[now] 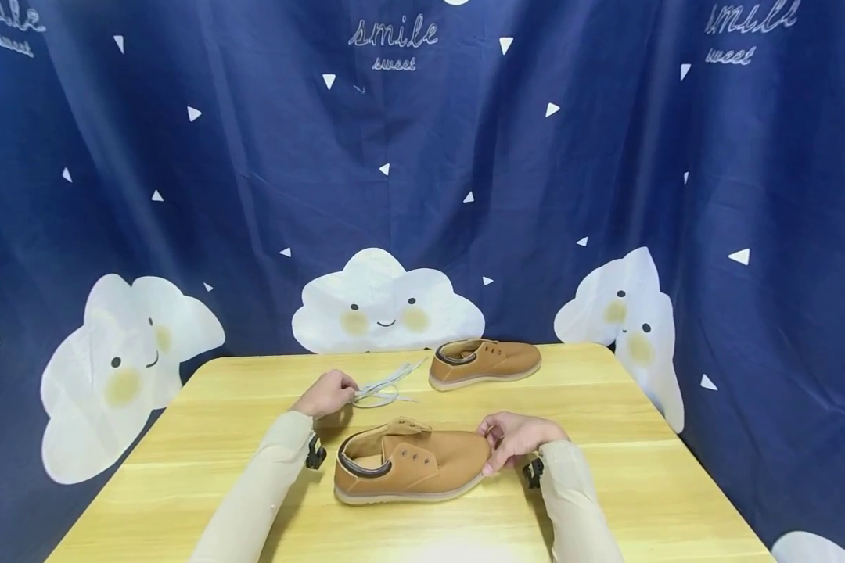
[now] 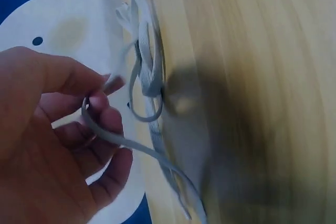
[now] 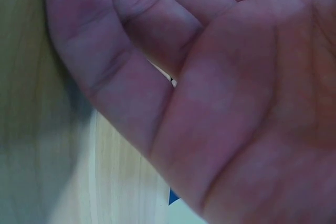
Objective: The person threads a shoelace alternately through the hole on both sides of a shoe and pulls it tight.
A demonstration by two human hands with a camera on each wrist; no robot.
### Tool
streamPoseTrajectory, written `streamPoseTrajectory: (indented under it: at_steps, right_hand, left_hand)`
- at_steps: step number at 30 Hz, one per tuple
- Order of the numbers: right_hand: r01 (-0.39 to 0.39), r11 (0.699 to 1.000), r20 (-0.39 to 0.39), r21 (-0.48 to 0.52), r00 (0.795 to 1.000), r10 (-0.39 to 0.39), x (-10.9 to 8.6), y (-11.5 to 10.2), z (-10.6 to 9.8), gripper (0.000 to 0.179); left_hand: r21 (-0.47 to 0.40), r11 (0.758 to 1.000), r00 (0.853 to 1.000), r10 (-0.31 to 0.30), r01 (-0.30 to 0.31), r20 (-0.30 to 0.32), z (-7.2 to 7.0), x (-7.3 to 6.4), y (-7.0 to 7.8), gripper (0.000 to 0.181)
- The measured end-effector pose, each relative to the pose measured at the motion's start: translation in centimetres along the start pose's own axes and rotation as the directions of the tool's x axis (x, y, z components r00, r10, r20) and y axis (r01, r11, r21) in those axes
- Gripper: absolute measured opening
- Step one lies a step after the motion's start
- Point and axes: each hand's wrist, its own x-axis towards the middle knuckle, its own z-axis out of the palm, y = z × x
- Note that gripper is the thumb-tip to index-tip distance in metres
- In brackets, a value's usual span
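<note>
My left hand (image 1: 329, 393) pinches a pale grey shoelace (image 2: 139, 148) between thumb and fingertips. In the left wrist view this lace loops over the fingers and trails down, while more looped lace lies on the table beside it. At the front, a tan leather shoe (image 1: 422, 461) stands on its sole with its toe to the right and no lace in its eyelets. My right hand (image 1: 524, 436) holds that shoe by the toe, thumb on the near side and fingers on the far side. The right wrist view shows mostly the palm (image 3: 231, 93); the shoe is hidden there.
A second tan shoe (image 1: 496, 361), also unlaced, stands at the back of the wooden table (image 1: 627, 469), toe to the right. Behind the table hangs a dark blue curtain (image 1: 422, 117) with clouds and triangles. Black wrist mounts sit under both sleeves.
</note>
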Motion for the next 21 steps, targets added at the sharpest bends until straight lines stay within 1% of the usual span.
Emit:
streamPoseTrajectory:
  at_steps: [2, 4, 7, 10, 12, 14, 16, 17, 19, 21]
  right_hand:
    - [0.001, 1.0, -0.001, 0.005, 1.0, -0.001, 0.0, -0.1, 0.0, 0.047]
    - [-0.001, 1.0, 0.001, 0.009, 1.0, 0.001, 0.0, -0.1, 0.0, 0.047]
    - [0.0, 1.0, 0.013, 0.013, 1.0, 0.0, 0.0, -0.2, 0.0, 0.047]
    - [0.009, 1.0, 0.022, 0.011, 1.0, -0.009, 0.0, -0.2, 0.0, 0.047]
    - [0.018, 1.0, 0.022, 0.013, 1.0, -0.018, 0.0, -0.1, 0.0, 0.047]
    - [0.021, 1.0, 0.021, 0.015, 1.0, -0.021, 0.0, -0.1, -0.1, 0.047]
    - [0.019, 1.0, 0.02, 0.018, 1.0, -0.02, 0.1, 0.0, -0.1, 0.047]
    - [0.019, 1.0, 0.02, 0.017, 1.0, -0.019, 0.1, 0.1, -0.2, 0.046]
    - [0.02, 1.0, 0.019, 0.011, 1.0, -0.02, 0.1, 0.2, -0.2, 0.046]
    - [0.024, 1.0, 0.02, 0.006, 1.0, -0.024, 0.1, 0.3, -0.3, 0.046]
  left_hand:
    - [-0.002, 0.999, 0.999, -0.034, 0.034, 0.013, -0.3, -0.3, -0.2, 0.021]
    - [-0.035, 0.997, 0.998, -0.066, 0.067, 0.024, -0.5, -0.6, -0.6, 0.022]
    - [-0.11, 0.989, 0.995, -0.091, 0.095, 0.045, -0.7, -1.1, -1.3, 0.027]
    - [-0.214, 0.972, 0.994, -0.082, 0.096, 0.073, -0.6, -1.4, -2.0, 0.029]
    - [-0.295, 0.95, 0.993, -0.072, 0.098, 0.099, -0.6, -1.6, -2.3, 0.03]
    - [-0.344, 0.934, 0.991, -0.062, 0.1, 0.12, -0.7, -1.9, -2.5, 0.035]
    - [-0.362, 0.927, 0.989, -0.045, 0.093, 0.138, -1.0, -2.3, -2.6, 0.04]
    - [-0.358, 0.93, 0.989, -0.029, 0.08, 0.146, -1.2, -2.6, -2.7, 0.041]
    - [-0.348, 0.935, 0.987, -0.017, 0.072, 0.159, -1.6, -3.3, -2.7, 0.041]
    - [-0.354, 0.933, 0.985, 0.0, 0.063, 0.174, -2.1, -4.0, -2.8, 0.037]
